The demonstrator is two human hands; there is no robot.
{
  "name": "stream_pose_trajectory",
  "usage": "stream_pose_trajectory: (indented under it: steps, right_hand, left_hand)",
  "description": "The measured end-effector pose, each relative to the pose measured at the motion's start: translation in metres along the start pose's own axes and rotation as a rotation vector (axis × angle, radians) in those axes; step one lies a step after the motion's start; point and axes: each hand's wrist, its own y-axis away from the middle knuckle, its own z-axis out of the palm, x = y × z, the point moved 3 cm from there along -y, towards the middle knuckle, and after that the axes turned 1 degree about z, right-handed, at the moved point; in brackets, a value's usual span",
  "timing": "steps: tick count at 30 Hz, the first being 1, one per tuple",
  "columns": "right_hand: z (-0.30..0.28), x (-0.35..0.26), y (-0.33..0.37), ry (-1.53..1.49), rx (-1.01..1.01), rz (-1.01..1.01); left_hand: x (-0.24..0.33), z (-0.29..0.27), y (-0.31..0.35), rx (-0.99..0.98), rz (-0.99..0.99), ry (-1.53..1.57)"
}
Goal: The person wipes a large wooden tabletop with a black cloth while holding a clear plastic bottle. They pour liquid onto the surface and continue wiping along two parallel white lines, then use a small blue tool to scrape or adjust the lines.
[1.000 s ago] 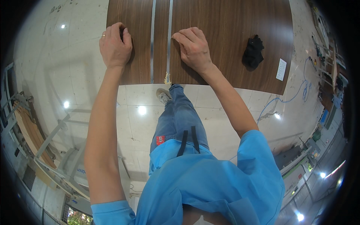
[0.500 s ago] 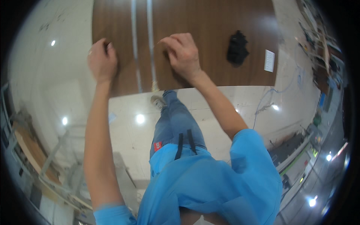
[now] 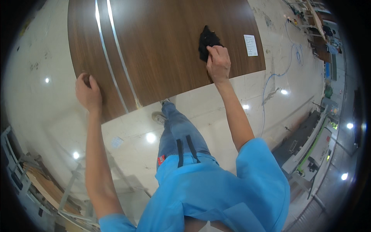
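A dark brown wood-grain panel (image 3: 166, 50) lies in front of me, with two pale shiny strips (image 3: 103, 42) running along its left part. My right hand (image 3: 219, 63) is at the near edge of a crumpled black cloth (image 3: 208, 38), its fingertips pinched on it. At the panel's left edge my left hand (image 3: 89, 92) is curled, thumb close to the forefinger. A small dark patch shows between those fingers; whether it is a thing or shadow I cannot make out.
A white printed label (image 3: 250, 45) is on the panel's right side. A blue hose (image 3: 276, 74) winds over the pale floor. Metal frames with boards (image 3: 46, 183) stand at the lower left, and equipment (image 3: 315, 154) lines the right.
My right hand has moved right from beside the strips to the black cloth and taken hold of it. The panel has shifted left and turned in view; my left hand is now lower along its edge.
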Motion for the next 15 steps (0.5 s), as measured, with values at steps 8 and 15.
stream_pose_trajectory:
  steps: [8,15]
  right_hand:
    - [-0.013,0.002,0.01,-0.094,-0.051,0.137]
    - [-0.024,0.006,0.015,-0.109,-0.145,0.088]
  left_hand:
    - [0.255,0.087,0.04,-0.409,0.678,0.553]
    - [0.294,0.144,0.029,-0.568,0.702,0.285]
